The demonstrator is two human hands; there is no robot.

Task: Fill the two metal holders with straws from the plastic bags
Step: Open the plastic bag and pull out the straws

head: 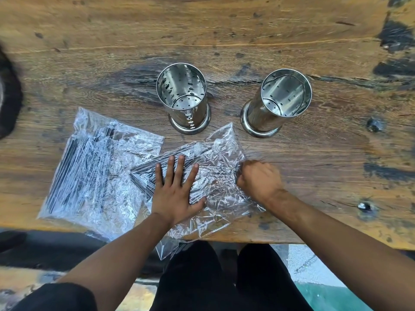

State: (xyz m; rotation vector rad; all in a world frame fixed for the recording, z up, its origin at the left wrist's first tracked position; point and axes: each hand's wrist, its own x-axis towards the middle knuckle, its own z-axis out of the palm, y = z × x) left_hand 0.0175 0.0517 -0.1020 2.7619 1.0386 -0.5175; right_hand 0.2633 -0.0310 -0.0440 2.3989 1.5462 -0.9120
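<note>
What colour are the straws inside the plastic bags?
Black, seen in the head view: the straws show dark through the clear plastic bags.

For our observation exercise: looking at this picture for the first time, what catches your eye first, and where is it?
Two shiny, empty metal holders stand side by side mid-table. Nearer the person, the left hand presses flat on a crinkled plastic bag of dark straws while the right hand grips its edge. A second bag lies to the left.

Even daylight, glare on plastic, motion blur, edges bowed
</note>
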